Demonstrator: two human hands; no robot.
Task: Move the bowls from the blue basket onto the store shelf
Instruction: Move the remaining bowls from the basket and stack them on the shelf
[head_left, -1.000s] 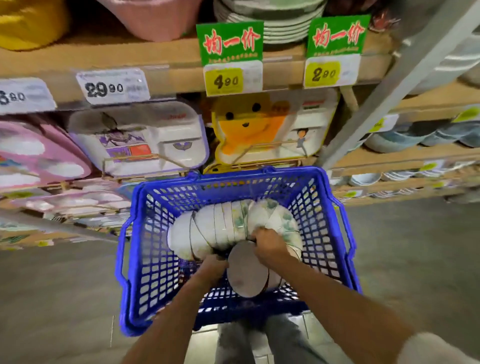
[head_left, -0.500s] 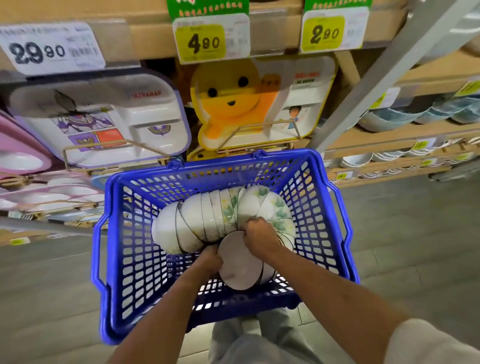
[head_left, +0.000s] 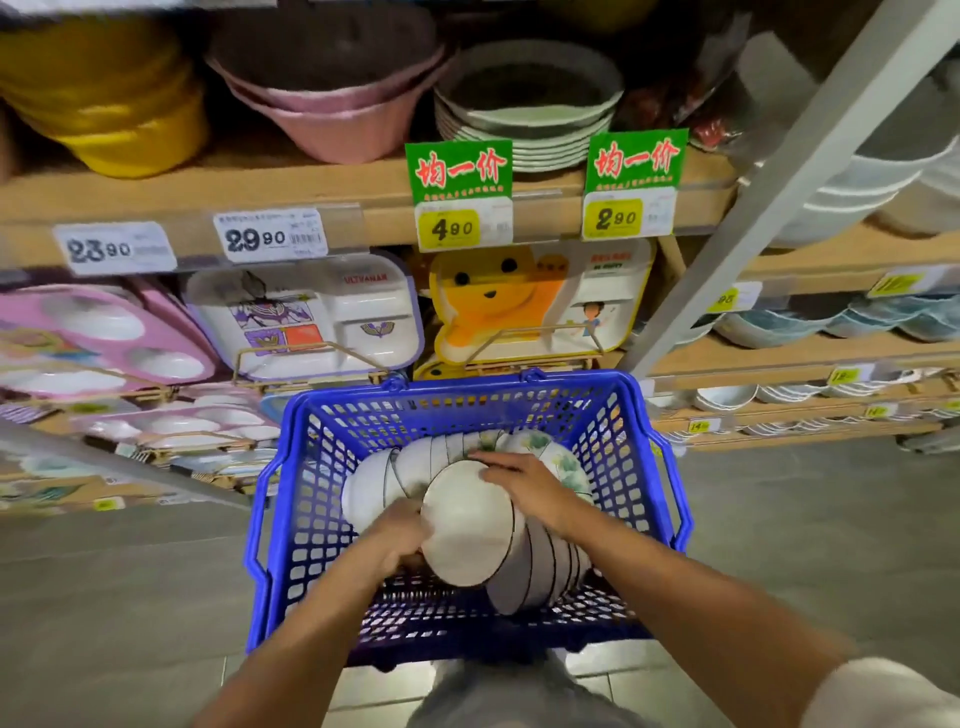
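The blue basket stands below me in front of the store shelf. Inside it lies a curved row of nested white bowls, some with green leaf prints. A second, shorter stack of white bowls is raised, its base facing me. My left hand grips this stack at its left edge. On its upper right, my right hand holds the same stack. The basket floor under the bowls is mostly hidden.
The upper shelf holds yellow tubs, pink basins and a stack of green-rimmed plates. Price tags hang along its edge. Children's divided trays stand below. A grey upright post slants at right, with more bowls on shelves beyond it.
Both hands have lifted the short bowl stack up from the basket bottom. The view has tilted upward, showing the upper shelf's goods.
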